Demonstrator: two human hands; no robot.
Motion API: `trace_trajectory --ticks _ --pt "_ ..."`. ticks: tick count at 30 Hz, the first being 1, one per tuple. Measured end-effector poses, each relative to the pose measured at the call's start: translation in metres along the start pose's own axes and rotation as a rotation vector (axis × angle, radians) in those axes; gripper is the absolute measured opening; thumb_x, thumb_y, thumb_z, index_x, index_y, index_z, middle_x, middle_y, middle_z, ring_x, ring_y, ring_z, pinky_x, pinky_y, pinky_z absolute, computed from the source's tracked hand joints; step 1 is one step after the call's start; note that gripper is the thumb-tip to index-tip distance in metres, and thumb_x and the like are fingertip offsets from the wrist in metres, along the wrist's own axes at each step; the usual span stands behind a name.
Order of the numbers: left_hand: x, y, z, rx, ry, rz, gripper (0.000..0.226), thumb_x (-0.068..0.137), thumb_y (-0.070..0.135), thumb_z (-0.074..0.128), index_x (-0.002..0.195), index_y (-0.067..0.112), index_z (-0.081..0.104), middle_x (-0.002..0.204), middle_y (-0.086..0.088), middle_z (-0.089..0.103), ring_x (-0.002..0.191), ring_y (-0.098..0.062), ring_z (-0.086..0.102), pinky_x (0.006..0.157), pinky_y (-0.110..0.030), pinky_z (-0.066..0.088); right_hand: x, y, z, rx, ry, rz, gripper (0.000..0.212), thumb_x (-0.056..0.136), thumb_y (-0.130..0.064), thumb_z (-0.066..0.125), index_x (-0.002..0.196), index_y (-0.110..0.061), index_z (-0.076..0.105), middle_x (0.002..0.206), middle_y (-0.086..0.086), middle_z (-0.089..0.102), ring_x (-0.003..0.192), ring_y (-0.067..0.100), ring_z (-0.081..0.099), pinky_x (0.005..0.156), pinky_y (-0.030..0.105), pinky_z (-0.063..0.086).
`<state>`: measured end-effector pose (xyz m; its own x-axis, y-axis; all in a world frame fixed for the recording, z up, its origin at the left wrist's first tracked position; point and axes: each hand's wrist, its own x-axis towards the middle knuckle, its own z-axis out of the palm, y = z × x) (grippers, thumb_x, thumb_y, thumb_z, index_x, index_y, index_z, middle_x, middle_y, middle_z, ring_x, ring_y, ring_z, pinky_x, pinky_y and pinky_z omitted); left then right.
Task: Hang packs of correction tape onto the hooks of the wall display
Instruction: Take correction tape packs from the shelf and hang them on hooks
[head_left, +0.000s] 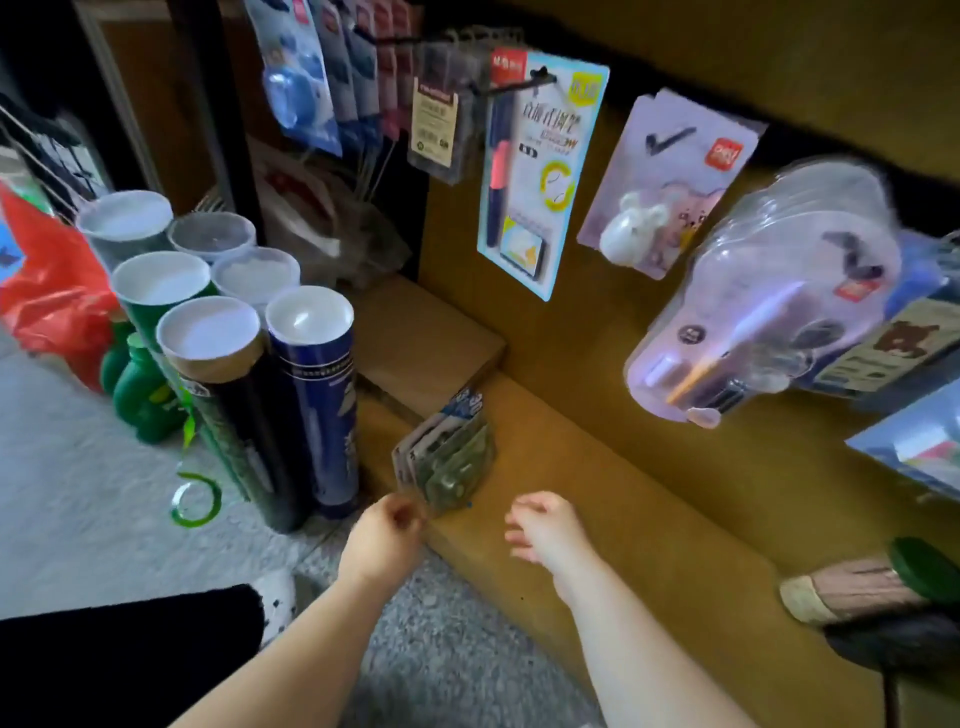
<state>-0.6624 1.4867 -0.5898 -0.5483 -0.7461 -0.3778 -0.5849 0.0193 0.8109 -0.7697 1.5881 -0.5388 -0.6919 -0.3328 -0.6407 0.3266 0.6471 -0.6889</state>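
On my feed the left hand is low in the middle of the view, fingers curled in and thumb closed against them. It pinches the near lower corner of the stack of correction tape packs, clear plastic blisters on blue-and-white cards. The stack stands on edge, tilted a little, on the brown wooden ledge at the foot of the brown board wall display. It sits just above and to the right of the left hand's knuckles, in contact only at that corner as far as the blur lets me see.

The right hand is over the ledge just right of the stack and apart from it. Its fingers are loose and spread, pointing toward the packs, and it holds nothing.

The stack is well below the hooks. Up on the board, a black wire hook carries a light-blue carded pen pack. A lilac carded pack hangs to its right, then a thick bundle of clear lilac blister packs.

Left of the stack, tall cylindrical tubes with white lids stand close together on the grey speckled floor, the nearest one just beside the ledge. A green tape ring lies in front of them.
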Motion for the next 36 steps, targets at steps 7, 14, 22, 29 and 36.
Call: trace_trajectory --ticks 7,14,22,29,36 --pt "0.037 0.014 0.008 -0.085 0.053 0.112 0.032 0.075 -0.001 0.064 0.104 0.009 0.055 0.093 -0.001 0.055 0.089 -0.017 0.055 0.073 -0.022 0.037 0.066 0.008 0.024 0.076 -0.11 0.026 0.044 0.092 -0.015 0.05 0.135 -0.014 0.038 0.137 0.008 0.046 0.126 0.024 0.045 0.102 0.034 0.038" --pt "0.076 -0.003 0.022 -0.169 0.027 -0.022 0.066 0.072 0.006 0.073 0.128 0.003 0.04 0.117 -0.002 0.053 0.109 -0.016 0.051 0.084 -0.021 0.037 0.101 0.017 0.052 0.165 -0.162 -0.032 0.052 0.092 -0.014 0.05 0.14 -0.021 0.032 0.143 0.003 0.04 0.131 0.023 0.039 0.111 0.044 0.034" --pt "0.104 -0.018 0.039 -0.277 -0.002 -0.058 0.076 0.069 0.004 0.075 0.133 0.004 0.033 0.128 -0.009 0.051 0.122 -0.023 0.048 0.091 -0.023 0.037 0.115 0.029 0.054 0.236 -0.118 0.036 0.052 0.093 -0.014 0.048 0.14 -0.024 0.03 0.145 0.002 0.039 0.132 0.024 0.039 0.111 0.045 0.034" --pt "0.101 -0.024 0.055 -0.216 -0.051 -0.075 0.089 0.069 0.013 0.076 0.14 0.013 0.023 0.129 -0.008 0.053 0.116 -0.022 0.052 0.085 -0.021 0.038 0.118 0.037 0.051 0.274 -0.118 0.052 0.055 0.092 -0.012 0.049 0.142 -0.024 0.029 0.144 0.006 0.041 0.131 0.025 0.041 0.11 0.048 0.035" --pt "0.084 -0.031 0.069 -0.225 -0.12 0.018 0.073 0.068 0.013 0.076 0.13 0.024 0.04 0.099 0.013 0.06 0.097 -0.013 0.06 0.082 -0.024 0.047 0.109 0.048 0.035 0.222 -0.089 0.049 0.052 0.093 -0.02 0.048 0.141 -0.022 0.028 0.143 0.007 0.041 0.13 0.025 0.041 0.109 0.042 0.035"
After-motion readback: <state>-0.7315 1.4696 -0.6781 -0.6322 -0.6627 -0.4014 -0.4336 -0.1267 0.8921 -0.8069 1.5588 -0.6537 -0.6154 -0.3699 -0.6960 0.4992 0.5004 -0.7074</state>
